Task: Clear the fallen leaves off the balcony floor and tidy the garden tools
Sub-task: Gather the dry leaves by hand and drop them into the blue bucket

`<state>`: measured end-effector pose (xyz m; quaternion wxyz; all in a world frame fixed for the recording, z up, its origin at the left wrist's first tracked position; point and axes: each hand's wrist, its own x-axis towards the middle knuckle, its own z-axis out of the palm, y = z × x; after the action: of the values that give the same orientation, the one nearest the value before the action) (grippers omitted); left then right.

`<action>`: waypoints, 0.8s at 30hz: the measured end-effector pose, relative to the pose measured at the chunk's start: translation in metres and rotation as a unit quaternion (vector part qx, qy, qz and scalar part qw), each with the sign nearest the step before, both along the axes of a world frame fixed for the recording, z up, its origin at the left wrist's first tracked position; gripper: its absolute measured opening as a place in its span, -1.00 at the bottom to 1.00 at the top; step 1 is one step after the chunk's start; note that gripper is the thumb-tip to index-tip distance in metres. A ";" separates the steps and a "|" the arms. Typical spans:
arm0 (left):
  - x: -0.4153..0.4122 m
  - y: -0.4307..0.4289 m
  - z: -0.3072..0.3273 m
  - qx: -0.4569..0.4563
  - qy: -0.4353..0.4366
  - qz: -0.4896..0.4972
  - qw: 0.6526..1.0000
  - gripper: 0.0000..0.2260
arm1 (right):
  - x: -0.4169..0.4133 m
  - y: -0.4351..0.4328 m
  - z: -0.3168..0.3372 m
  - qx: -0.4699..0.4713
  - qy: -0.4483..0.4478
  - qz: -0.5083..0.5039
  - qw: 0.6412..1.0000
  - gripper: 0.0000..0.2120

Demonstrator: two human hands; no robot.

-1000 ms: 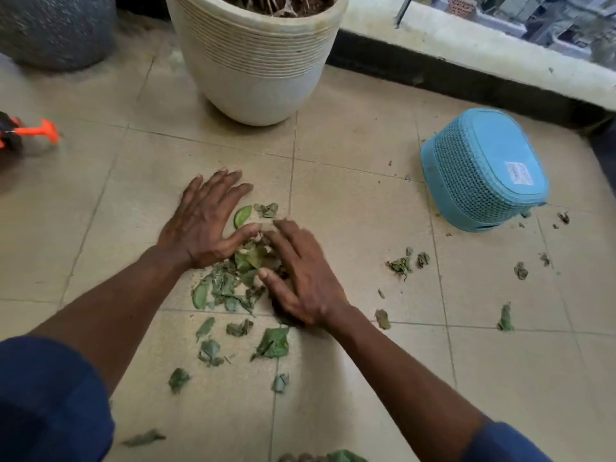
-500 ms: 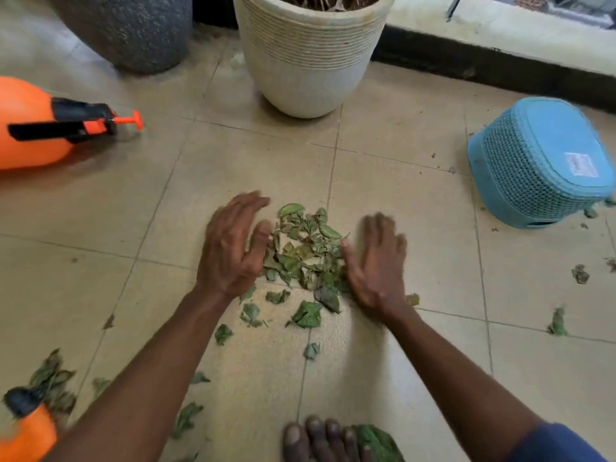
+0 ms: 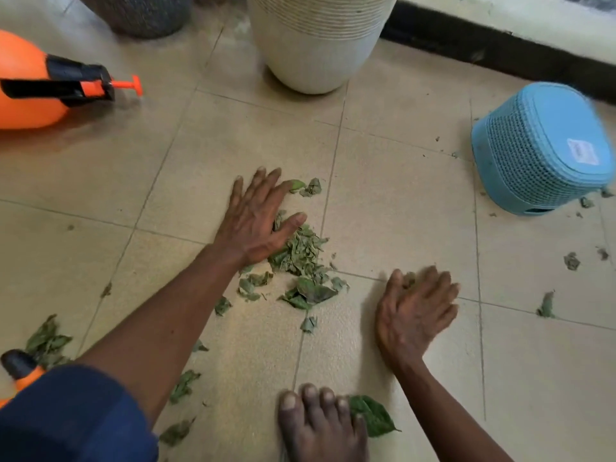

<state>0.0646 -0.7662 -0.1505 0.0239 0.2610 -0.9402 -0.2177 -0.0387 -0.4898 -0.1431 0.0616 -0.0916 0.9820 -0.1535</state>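
Leaf pile: on floor. Left hand: flat, fingers straight, against pile's left edge. Right hand: right of pile, apart, loose, empty. Step: gathering leaves. Next, likely: sweep strays toward pile.

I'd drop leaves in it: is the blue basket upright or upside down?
Upside down: the basket shows its closed base, with a sticker, on top, and its wider rim sits on the floor.

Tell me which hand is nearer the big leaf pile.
Left. The left hand lies flat against the left edge of the leaf pile, touching it. The right hand is apart from it, over the tiles to the pile's right and closer to the person.
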 end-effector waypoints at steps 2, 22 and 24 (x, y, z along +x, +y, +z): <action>0.000 0.019 0.001 0.024 0.009 -0.031 0.999 -0.21 | 0.006 -0.003 -0.004 0.039 -0.013 0.061 0.997 -0.19; 0.029 0.121 0.025 0.111 0.186 0.236 0.947 -0.33 | -0.010 -0.130 0.018 -0.195 -0.123 0.492 0.840 -0.44; 0.027 0.098 0.027 0.070 0.202 0.233 0.949 -0.33 | -0.007 -0.113 0.019 -0.250 -0.099 0.425 0.865 -0.52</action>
<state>0.0919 -0.6683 -0.1232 0.2453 0.4243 -0.8110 -0.3193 -0.0455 -0.6026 -0.1242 0.1927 -0.4964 0.7657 -0.3608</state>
